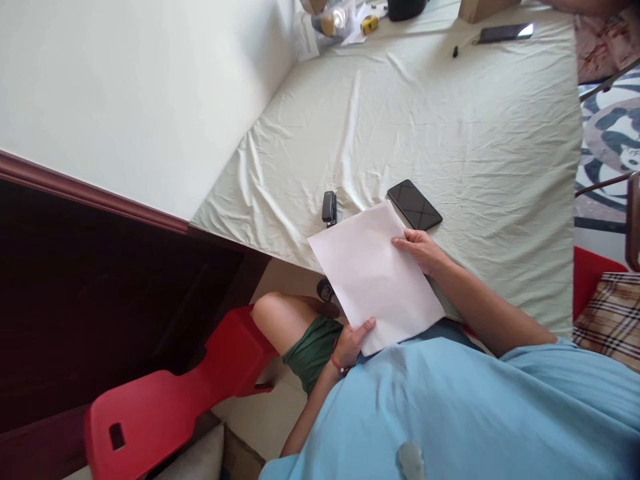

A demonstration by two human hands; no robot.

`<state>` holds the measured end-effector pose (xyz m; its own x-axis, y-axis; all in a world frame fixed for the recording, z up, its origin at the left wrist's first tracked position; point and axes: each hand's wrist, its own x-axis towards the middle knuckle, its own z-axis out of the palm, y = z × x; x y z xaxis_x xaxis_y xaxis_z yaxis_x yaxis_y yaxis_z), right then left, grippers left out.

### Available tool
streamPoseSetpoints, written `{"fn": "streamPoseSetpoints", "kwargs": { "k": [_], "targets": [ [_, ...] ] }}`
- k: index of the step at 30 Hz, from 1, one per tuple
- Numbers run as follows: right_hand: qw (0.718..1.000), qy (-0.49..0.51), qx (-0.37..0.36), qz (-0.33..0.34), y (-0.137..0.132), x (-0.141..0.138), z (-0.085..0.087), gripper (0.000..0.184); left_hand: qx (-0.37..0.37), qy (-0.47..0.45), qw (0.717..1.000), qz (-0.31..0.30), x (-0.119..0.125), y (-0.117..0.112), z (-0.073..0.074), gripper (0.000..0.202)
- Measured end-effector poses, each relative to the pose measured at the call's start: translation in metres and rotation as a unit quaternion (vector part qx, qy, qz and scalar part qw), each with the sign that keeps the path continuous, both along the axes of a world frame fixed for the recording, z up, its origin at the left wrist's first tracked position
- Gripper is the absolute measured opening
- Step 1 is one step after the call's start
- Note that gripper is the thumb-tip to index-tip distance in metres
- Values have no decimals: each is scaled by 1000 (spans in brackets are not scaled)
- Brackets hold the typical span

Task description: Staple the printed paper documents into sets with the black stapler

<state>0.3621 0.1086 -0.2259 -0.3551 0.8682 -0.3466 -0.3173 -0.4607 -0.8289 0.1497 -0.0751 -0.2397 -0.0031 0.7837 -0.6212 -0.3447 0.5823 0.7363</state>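
Holding the white paper (377, 280) by its edges, the left hand (351, 343) and the right hand (421, 250) have it at the near side of the black phone (416, 205); the stapler (329, 208) lies left of this phone.

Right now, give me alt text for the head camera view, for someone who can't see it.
A person's left hand and right hand hold white paper, at its bottom corner and right edge. Just beyond it, a black stapler and a phone lie on pale cloth; a red chair is at lower left.
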Motion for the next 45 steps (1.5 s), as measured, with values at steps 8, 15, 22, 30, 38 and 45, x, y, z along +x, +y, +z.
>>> {"fn": "streamPoseSetpoints", "kwargs": {
  "k": [8,15,22,30,38,45],
  "targets": [
    [1000,-11,1,2,0,-1,3,38,-1,3,1000,-6,-1,0,1,81],
    [1000,-10,-2,-2,-1,-2,4,37,-1,10,1000,-17,-4,-4,-7,67],
    [1000,-9,-6,-3,0,-2,2,36,-15,9,1000,-23,-4,-2,-6,65],
    [1000,-11,-4,-2,0,-1,2,37,-4,10,1000,-27,-5,-2,-8,65],
    [1000,-7,6,-25,0,-2,3,40,12,25,999,-34,-5,-3,-8,61],
    [1000,-15,6,-15,-1,-2,4,38,47,31,998,-36,-7,-5,-5,71]
  ]
}}
